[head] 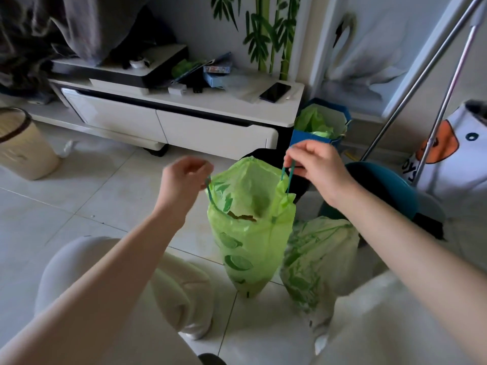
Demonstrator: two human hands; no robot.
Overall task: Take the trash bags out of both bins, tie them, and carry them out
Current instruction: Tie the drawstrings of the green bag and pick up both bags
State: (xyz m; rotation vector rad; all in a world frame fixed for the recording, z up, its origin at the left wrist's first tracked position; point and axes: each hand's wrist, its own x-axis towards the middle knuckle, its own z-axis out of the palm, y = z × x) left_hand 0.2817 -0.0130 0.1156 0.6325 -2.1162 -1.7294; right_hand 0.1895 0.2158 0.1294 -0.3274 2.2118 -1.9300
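Observation:
A green trash bag point(247, 241) printed with leaves stands open on the tiled floor in front of me. My left hand point(184, 180) pinches the drawstring at the bag's left rim. My right hand point(313, 164) pinches the dark green drawstring loop at the right rim, lifted above the bag. Some brown waste shows inside the mouth. A second green bag point(316, 262) with its neck gathered stands just right of the first one, by my right knee. A black bin point(271, 159) sits behind the open bag, mostly hidden. A cream bin point(23, 146) stands at the far left.
A white TV cabinet point(184, 111) runs across the back with a phone point(274, 91) and clutter on top. A blue box point(320, 125) lined with green plastic stands beside it. A teal dustpan point(382, 191) and metal poles point(421, 88) are at the right. My knees fill the bottom.

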